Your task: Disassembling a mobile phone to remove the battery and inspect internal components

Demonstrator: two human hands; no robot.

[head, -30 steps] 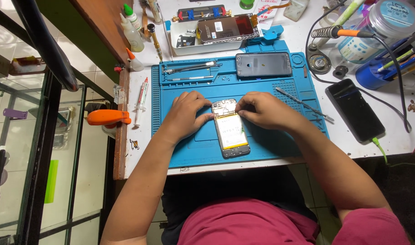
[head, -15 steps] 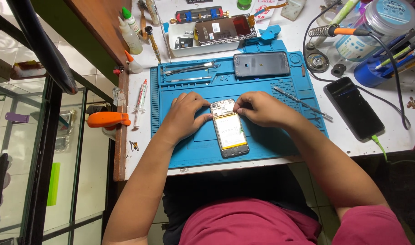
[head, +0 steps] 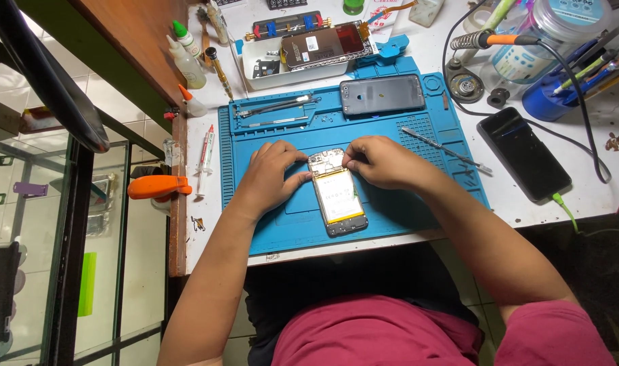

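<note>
- Head view shows the opened smartphone with its back cover off and yellow-labelled battery exposed (head: 337,201); it lies lengthwise on the blue silicone repair mat (head: 397,210), near the mat's front middle.
- Your left hand (head: 272,177) rests on the mat with its thumb against the phone's left edge, fingers loosely curled and holding nothing else.
- Your right hand (head: 382,161) has its fingertips pinched at the phone's top right corner; whatever small part sits under them is hidden, so you cannot tell what they grip.
- The phone's upper circuit area is too small to make out.
- Beyond your right hand a thin metal pry tool (head: 446,150) lies slanted on the mat, apart from your knuckles.
- A dark grey phone back cover (head: 382,94) lies at the mat's far edge, well apart from the phone.
- A black smartphone with a green cable (head: 523,163) lies off the mat to the right, near the table's front edge.
- The mat's front edge runs just beside the table's front edge, with bare mat on either side of the phone.
</note>
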